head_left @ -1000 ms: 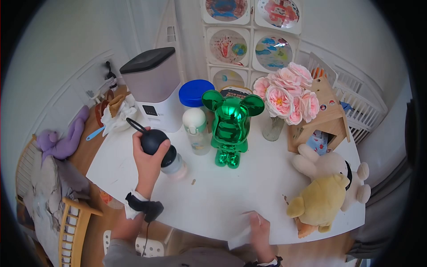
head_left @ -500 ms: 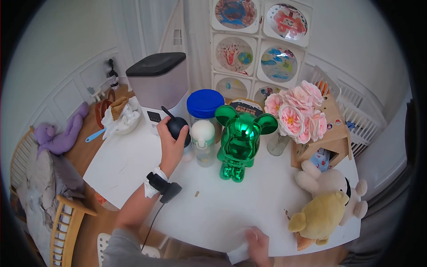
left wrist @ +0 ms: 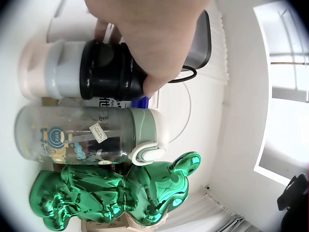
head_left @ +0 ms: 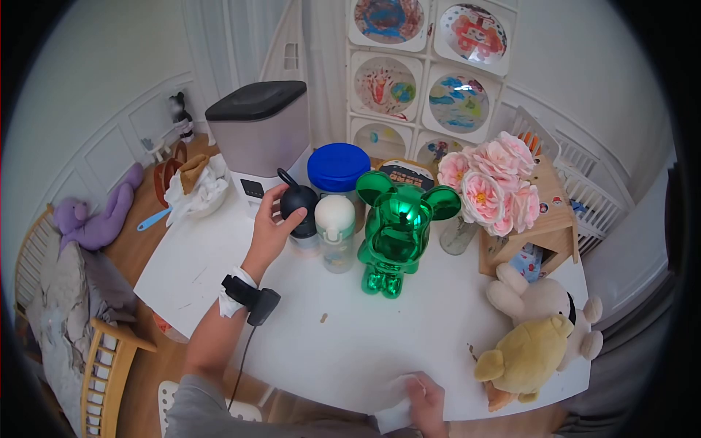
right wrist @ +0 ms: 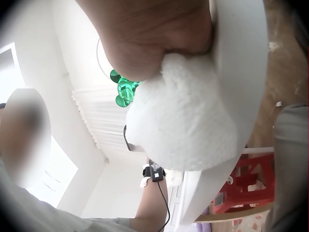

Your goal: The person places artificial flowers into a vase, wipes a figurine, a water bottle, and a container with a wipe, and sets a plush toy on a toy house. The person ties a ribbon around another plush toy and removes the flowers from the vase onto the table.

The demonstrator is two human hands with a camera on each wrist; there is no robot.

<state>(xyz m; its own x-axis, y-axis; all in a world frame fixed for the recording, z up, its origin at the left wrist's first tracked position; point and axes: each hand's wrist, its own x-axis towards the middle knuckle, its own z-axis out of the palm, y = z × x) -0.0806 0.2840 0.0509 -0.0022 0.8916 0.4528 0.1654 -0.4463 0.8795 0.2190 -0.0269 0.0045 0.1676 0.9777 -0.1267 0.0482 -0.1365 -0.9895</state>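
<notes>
My left hand [head_left: 272, 225] grips the round black top of a stacked container [left wrist: 113, 70] with a loop handle and grey and pink lower sections. It stands upright on the white table [head_left: 350, 343]. Just right of it is a clear water bottle [head_left: 336, 241] with a white and green lid, and then a shiny green bear figure [head_left: 394, 237]. At the table's front edge, my right hand [head_left: 426, 404] holds a crumpled white wipe [right wrist: 186, 116], its fingers mostly hidden in the right wrist view.
Behind the container stand a large dispenser [head_left: 263, 139] with a dark lid and a blue-lidded tub [head_left: 338, 166]. Pink flowers [head_left: 485, 186] in a glass vase and a wooden house [head_left: 544, 219] are at the back right. Plush toys [head_left: 529, 343] lie on the right side.
My left hand has carried the stacked container back and right, setting it between the dispenser and the water bottle. The head view has shifted slightly. My right hand stays by the front edge with the wipe.
</notes>
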